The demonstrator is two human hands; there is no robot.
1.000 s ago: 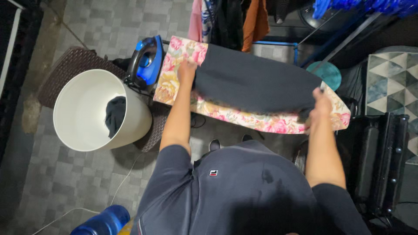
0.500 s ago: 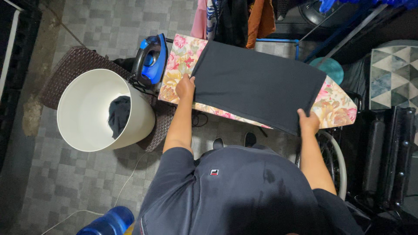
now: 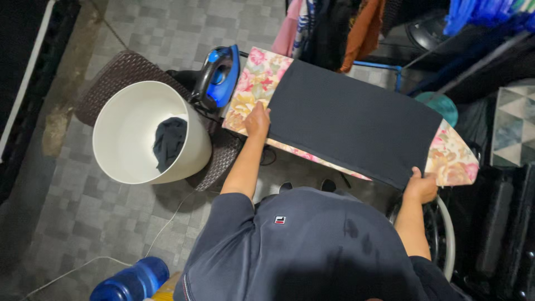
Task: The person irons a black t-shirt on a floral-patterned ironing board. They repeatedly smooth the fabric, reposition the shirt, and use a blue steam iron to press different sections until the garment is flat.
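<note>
A dark cloth [image 3: 351, 125] lies flat across an ironing board [image 3: 253, 89] with a floral cover, spread smooth from near the board's left end almost to its right tip. The left hand [image 3: 257, 120] rests at the cloth's near left corner, its fingers [image 3: 262, 110] pressed together on the edge where cloth meets cover; whether they pinch the fabric or only lie on it is hard to tell from this angle. The right hand [image 3: 421, 187] is at the near right corner, where the cloth hangs just over the board's front edge, and its fingers curl around that corner, gripping it. The cloth thus stretches between the two hands along the board's near side.

A blue iron [image 3: 218, 75] stands just beside the board's left end. Left of it a white bucket [image 3: 120, 120] leans on a brown wicker basket [image 3: 122, 69] and holds a dark garment [image 3: 169, 142]. Clothes [image 3: 334, 28] hang behind the board. A blue bottle [image 3: 131, 281] lies on the tiled floor [image 3: 72, 217] at the lower left, well apart from the board.
</note>
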